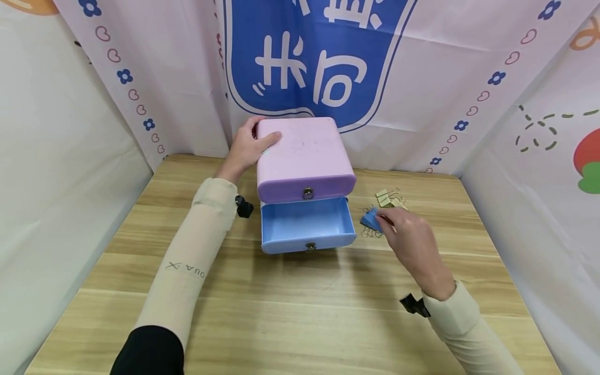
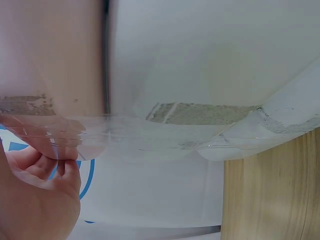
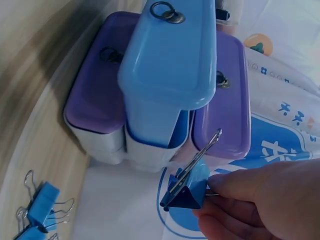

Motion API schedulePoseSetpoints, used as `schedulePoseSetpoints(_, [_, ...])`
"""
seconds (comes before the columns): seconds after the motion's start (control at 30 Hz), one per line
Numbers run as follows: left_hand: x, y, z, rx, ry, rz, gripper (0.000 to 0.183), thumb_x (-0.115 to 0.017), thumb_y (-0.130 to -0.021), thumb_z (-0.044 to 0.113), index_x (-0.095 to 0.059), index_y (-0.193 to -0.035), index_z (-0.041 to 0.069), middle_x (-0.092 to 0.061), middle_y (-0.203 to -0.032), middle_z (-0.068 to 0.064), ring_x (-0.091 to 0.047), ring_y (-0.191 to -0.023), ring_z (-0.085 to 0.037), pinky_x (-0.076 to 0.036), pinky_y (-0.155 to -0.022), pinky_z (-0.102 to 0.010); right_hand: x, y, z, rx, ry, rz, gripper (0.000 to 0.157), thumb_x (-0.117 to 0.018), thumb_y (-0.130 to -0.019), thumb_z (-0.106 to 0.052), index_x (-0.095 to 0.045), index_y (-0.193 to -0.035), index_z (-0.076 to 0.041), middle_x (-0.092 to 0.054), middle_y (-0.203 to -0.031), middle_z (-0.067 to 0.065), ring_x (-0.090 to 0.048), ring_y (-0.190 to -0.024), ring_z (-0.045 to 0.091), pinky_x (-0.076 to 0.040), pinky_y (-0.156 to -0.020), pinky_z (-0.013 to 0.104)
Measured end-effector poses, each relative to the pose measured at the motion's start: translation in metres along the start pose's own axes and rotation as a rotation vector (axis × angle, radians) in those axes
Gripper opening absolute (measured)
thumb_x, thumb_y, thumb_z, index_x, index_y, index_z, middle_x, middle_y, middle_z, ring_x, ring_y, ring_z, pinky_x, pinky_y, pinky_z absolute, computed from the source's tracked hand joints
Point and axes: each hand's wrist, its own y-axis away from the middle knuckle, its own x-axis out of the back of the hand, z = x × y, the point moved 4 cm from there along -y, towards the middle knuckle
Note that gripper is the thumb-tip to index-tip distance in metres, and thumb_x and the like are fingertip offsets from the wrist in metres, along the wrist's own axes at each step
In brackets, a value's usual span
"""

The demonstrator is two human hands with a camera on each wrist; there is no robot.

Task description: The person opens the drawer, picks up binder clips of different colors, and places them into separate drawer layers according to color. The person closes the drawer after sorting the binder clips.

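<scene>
A small drawer unit [image 1: 304, 151] with a pink top and purple front stands at the back of the table. Its blue drawer [image 1: 281, 247] is pulled out, and its bare floor shows. My left hand [image 1: 247, 148] grips the unit's back left corner, thumb on top and fingers bent behind the edge. Right of the drawer, my right hand [image 1: 414, 242] pinches a blue binder clip [image 3: 199, 180] by one wire handle, as the right wrist view shows. More blue binder clips [image 3: 44, 202] lie on the table below that hand; the head view shows them partly overlapped.
Yellow binder clips [image 1: 383, 198] lie behind my right hand, partly covered by it. The wooden table [image 1: 300, 323] runs back to a printed cloth [image 1: 403, 104] hanging close behind the unit. White cloth walls stand on both sides.
</scene>
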Motion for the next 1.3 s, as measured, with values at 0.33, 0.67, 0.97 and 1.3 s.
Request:
schedulePoseSetpoints(0.33, [0.000, 0.000, 0.000, 0.014, 0.002, -0.001, 0.082, -0.072, -0.097, 0.051, -0.036, -0.163, 0.019, -0.042, -0.166, -0.007, -0.046, -0.143, -0.025, -0.038, -0.125, -0.042, -0.002, -0.015, -0.022, 0.077, -0.040, 0.041, 0.010, -0.082, -0.090, -0.003, -0.079, -0.098, 0.001, -0.079, -0.089, 0.013, -0.074, -0.075, 0.024, -0.061, -0.065, 0.041])
schedulePoseSetpoints(0.67, [0.000, -0.001, 0.000, 0.026, 0.005, -0.003, 0.082, -0.072, -0.096, 0.052, -0.036, -0.163, 0.021, -0.042, -0.166, -0.005, -0.046, -0.143, -0.024, -0.039, -0.125, -0.042, -0.009, -0.032, -0.039, 0.087, -0.085, -0.002, 0.010, -0.080, -0.093, -0.005, -0.079, -0.101, 0.000, -0.079, -0.093, 0.011, -0.075, -0.080, 0.024, -0.063, -0.071, 0.040])
schedulePoseSetpoints(0.97, [-0.001, -0.001, -0.001, 0.018, 0.006, -0.006, 0.082, -0.072, -0.096, 0.052, -0.036, -0.163, 0.021, -0.043, -0.165, -0.005, -0.046, -0.142, -0.024, -0.039, -0.124, -0.042, -0.026, -0.046, -0.053, 0.107, -0.084, -0.081, 0.006, -0.078, -0.095, -0.008, -0.080, -0.100, -0.004, -0.081, -0.095, 0.009, -0.077, -0.084, 0.024, -0.063, -0.075, 0.039])
schedulePoseSetpoints(1.3, [-0.001, -0.002, -0.001, -0.005, 0.015, 0.003, 0.079, -0.073, -0.097, 0.050, -0.039, -0.161, 0.018, -0.046, -0.162, -0.007, -0.048, -0.139, -0.024, -0.040, -0.123, -0.042, -0.043, -0.054, -0.059, 0.092, -0.094, -0.130, 0.005, -0.077, -0.095, -0.009, -0.080, -0.098, -0.006, -0.079, -0.092, 0.006, -0.075, -0.078, 0.019, -0.061, -0.070, 0.037])
